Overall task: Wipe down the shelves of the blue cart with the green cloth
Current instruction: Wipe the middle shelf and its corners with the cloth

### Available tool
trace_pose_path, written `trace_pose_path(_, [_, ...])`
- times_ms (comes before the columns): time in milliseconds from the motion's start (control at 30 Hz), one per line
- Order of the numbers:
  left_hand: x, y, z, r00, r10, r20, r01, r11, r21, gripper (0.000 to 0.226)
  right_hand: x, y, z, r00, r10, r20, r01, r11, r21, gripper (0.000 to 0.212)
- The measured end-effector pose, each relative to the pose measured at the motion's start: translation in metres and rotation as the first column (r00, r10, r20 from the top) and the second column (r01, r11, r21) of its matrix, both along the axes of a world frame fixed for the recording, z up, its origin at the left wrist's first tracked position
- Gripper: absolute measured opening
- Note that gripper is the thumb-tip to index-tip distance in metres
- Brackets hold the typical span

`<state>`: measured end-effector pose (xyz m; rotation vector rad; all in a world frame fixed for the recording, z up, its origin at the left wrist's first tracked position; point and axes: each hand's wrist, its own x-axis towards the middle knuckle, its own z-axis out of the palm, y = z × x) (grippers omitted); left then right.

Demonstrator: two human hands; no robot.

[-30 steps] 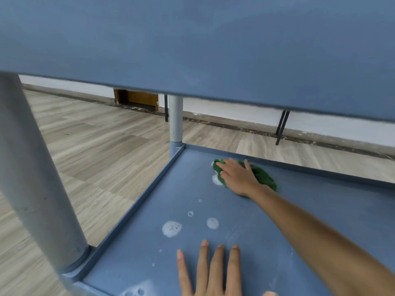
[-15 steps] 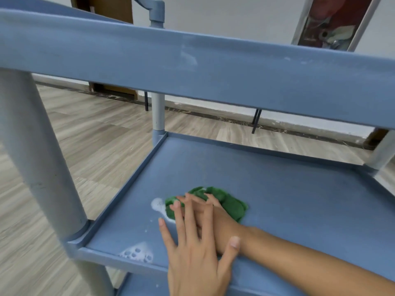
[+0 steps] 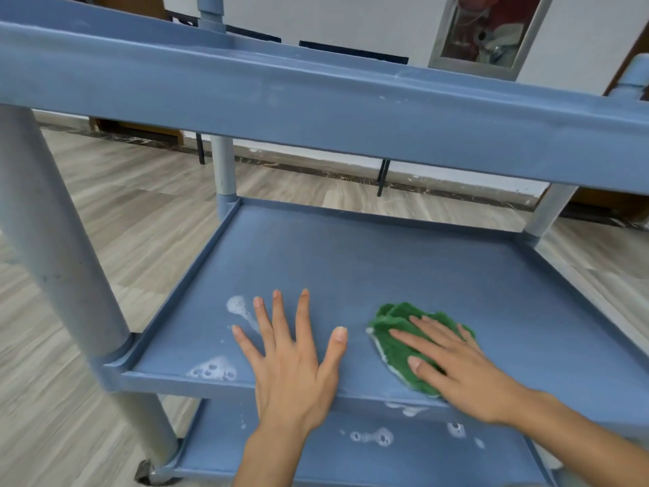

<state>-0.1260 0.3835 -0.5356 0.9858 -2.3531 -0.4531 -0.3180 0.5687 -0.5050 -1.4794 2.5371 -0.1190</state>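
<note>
Head view, what are your hands doing?

— My right hand (image 3: pixel 456 367) lies flat on the green cloth (image 3: pixel 397 340), fingers stretched out and pressing it down rather than clenched around it. The cloth sits on the middle shelf (image 3: pixel 351 268) of the blue cart (image 3: pixel 316 110), close to the near rim, with its lower corner reaching that rim. My left hand (image 3: pixel 291 356) is spread open, palm down on the bare shelf just beside the cloth, holding nothing; its heel overhangs the front edge.

— How much room is there to move?

— Beyond my fingertips the shelf is bare blue all the way to the raised back lip and to the right lip. To the left of my left hand a foam smear (image 3: pixel 238 309) lies near the left lip, and a bubbly foam patch (image 3: pixel 212 369) sits right against the front rim by the near-left post (image 3: pixel 59 261). The top shelf's thick front edge hangs above, so the gap is open but low.

— And underneath?

— The bottom shelf (image 3: pixel 316 462) shows below my wrists, with foam spots (image 3: pixel 372 435) scattered near its front. A caster (image 3: pixel 145 471) touches the wood floor (image 3: pixel 105 212) at the near-left corner.
</note>
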Motion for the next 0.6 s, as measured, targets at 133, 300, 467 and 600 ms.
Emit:
trace_pose_path(133, [0.0, 0.0, 0.002, 0.999, -0.012, 0.033, 0.012, 1.0, -0.002, 0.094, -0.016, 0.035, 0.007, 0.987, -0.16, -0.025, 0.16, 0.987, 0.008, 0.05])
trace_pose_path(300, [-0.003, 0.002, -0.001, 0.995, -0.025, 0.101, 0.03, 0.998, -0.055, 0.089, 0.001, 0.065, 0.001, 0.955, -0.296, 0.001, 0.294, 0.951, -0.095, 0.047])
trace_pose_path(467, [-0.006, 0.006, 0.0, 0.982, 0.002, 0.187, 0.013, 0.997, -0.079, 0.089, 0.026, 0.061, -0.011, 0.938, -0.343, 0.054, 0.348, 0.929, -0.129, 0.047])
trace_pose_path(600, [-0.01, 0.006, -0.004, 0.984, 0.017, 0.178, -0.001, 0.996, -0.09, 0.087, 0.039, 0.035, -0.021, 0.936, -0.351, 0.016, 0.351, 0.929, -0.119, 0.052])
